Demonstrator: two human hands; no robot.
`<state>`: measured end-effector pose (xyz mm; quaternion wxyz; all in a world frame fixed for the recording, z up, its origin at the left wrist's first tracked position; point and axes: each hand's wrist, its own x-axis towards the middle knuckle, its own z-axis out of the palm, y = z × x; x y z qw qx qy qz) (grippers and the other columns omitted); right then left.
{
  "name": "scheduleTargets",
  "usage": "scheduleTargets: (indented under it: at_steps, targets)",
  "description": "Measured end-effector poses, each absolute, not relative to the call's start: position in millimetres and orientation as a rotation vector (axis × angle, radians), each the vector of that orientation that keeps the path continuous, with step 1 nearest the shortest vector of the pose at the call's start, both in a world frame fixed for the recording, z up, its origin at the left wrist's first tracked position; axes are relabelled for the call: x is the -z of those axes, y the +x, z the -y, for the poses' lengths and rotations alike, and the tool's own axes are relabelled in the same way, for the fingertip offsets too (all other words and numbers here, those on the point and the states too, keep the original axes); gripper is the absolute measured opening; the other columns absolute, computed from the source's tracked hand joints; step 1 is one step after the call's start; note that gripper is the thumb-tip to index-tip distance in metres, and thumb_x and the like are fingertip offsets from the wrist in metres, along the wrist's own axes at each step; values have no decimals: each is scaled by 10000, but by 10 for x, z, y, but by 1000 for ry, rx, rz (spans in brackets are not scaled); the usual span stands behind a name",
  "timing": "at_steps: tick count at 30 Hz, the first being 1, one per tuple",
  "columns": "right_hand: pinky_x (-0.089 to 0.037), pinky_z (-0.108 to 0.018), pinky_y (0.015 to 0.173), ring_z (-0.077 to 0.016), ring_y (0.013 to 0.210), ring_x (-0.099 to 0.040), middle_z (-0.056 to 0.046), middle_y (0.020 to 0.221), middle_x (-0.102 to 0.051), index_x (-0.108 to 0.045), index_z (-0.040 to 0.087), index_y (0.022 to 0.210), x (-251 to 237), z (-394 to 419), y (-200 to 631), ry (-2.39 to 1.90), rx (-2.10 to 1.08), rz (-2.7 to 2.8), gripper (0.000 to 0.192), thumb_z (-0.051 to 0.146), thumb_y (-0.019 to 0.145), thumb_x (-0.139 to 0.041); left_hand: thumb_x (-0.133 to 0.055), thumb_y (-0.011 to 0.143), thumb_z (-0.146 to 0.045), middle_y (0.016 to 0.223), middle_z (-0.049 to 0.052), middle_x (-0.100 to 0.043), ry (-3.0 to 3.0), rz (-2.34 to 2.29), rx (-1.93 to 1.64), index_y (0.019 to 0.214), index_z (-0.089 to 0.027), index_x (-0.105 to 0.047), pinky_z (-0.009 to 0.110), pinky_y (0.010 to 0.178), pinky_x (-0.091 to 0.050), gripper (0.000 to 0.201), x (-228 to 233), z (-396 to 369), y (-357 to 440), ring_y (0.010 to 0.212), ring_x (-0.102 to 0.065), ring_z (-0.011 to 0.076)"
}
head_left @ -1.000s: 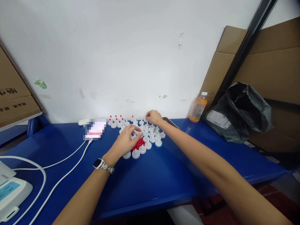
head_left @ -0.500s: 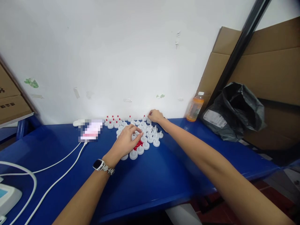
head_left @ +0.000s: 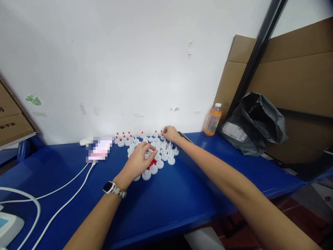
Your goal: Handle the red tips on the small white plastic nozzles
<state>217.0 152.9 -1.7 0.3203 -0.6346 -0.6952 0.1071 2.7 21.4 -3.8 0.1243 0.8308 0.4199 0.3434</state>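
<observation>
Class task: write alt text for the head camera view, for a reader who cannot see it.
Two bare hands work over white caps on a blue table: the left hand rests by a small red pile, the right hand reaches the far row. An orange bottle stands to the right.

The counter is seen as smooth blue plastic with a slight sheen. The white caps and the small red tips look like smooth moulded plastic. A metal-link watch is shown, glossy. The black bag appears as crinkled shiny film, the cardboard as matt brown paperboard, the cable as smooth white plastic.
</observation>
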Motion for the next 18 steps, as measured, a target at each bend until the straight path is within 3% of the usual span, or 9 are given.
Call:
scheduleTargets:
  at_steps: [5,8,11,14,18]
  targets:
    - [-450,-219,626,-123,666,-629,-40,782,-729,-643,167,847,-158,-1127,2120,-1451,-425,1738,102,244,837,-577,-517,948,-419,1182,69,-572,2378,-1245,-1184,1195,-232,-566,375,851,-495,313,47,-194,31,976,-602,208]
    - [-432,-237,582,-126,598,-583,-21,682,-688,-601,174,798,-175,-743,1984,-1054,-865,1511,168,330,782,-661,-556,932,-406,1303,91,-522,2321,-1247,-1347,1356,-256,-452,353,814,-510,462,44,-175,46,1015,-601,207]
    - [-409,-244,581,-115,572,-536,3,643,-648,-575,183,768,-110,-417,1830,-920,-1038,1425,237,382,741,-702,-551,942,-409,1217,75,-588,2317,-1151,-1328,1310,-244,-488,327,773,-515,409,26,-162,41,980,-612,195]
    - [-385,-252,582,-118,566,-499,29,612,-591,-553,198,790,-38,-248,1747,-914,-965,1496,287,469,803,-648,-533,959,-415,1054,50,-635,2306,-1053,-1284,1207,-219,-551,302,748,-512,317,0,-148,17,903,-615,172]
    - [-332,-252,562,-113,569,-416,42,598,-467,-466,208,683,26,-223,1737,-902,-795,1658,433,577,908,-495,-528,966,-400,1047,48,-631,2323,-1010,-1307,1257,-224,-541,294,754,-506,340,-23,-116,10,888,-605,161]
